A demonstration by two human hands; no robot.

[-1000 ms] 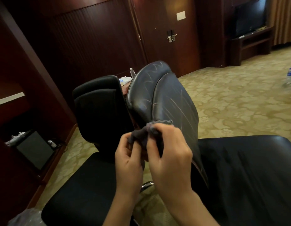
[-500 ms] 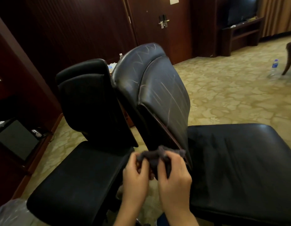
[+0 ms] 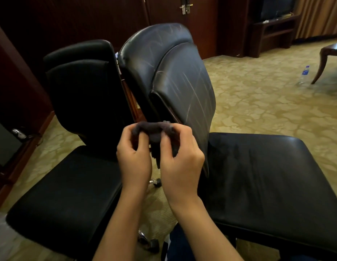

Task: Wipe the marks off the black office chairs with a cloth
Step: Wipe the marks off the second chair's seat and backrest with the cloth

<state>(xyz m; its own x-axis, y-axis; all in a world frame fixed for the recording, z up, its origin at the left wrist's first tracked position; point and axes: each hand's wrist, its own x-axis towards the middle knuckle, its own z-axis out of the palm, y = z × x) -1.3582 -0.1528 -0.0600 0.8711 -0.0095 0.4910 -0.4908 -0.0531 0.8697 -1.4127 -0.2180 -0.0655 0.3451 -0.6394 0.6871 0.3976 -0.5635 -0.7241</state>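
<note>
Hands pinch a small dark cloth [image 3: 154, 132] in front of the scuffed chair back [image 3: 182, 78], left hand [image 3: 134, 157] and right hand [image 3: 180, 161] each gripping an edge. Soft and light, it looks best bunched into a firm pad for wiping.

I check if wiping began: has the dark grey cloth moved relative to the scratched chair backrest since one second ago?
Yes. The dark grey cloth dropped from mid-height of the scratched black leather backrest to its lower edge.

No legible text anywhere, the bottle [image 3: 303, 74] label too small to read.
</note>
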